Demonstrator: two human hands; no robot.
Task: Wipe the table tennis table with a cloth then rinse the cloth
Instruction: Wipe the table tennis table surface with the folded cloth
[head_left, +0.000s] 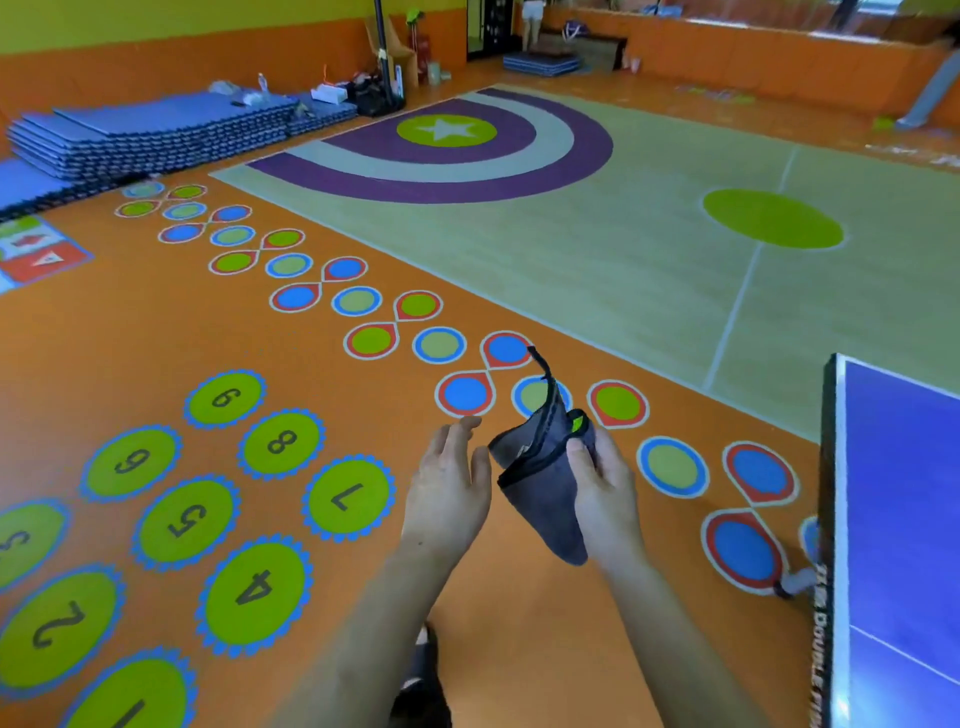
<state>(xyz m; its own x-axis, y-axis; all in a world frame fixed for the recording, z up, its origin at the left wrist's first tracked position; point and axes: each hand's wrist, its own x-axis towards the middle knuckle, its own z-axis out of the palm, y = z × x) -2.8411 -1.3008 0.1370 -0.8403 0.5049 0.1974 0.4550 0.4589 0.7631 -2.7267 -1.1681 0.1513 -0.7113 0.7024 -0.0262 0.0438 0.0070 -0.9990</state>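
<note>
the right hand (605, 478) pinches the grey cloth (543, 488) at its upper edge, thumb and fingers clamped on the fabric, so the rest hangs free in a limp point below the grip. the left hand (449, 478) is held just beside the cloth, fingers straight and relaxed, holding nothing; whether it touches the fabric cannot be told. the placing suggests it stands ready to take a second corner, probably to fold or spread the cloth into a flat pad. the two hands are apart, with the cloth between them at mid-air, clear of any surface.

to the right of the hands, near but not touching, stands the blue bench (904, 519), its dark edge facing the person; the cloth is not on it. no water or basin for rinsing is visible.

below and beyond the hands lies the orange floor (156, 322) with numbered green discs to the left. far beyond, to the left, stacked blue mats (150, 130) rest against the wall.
</note>
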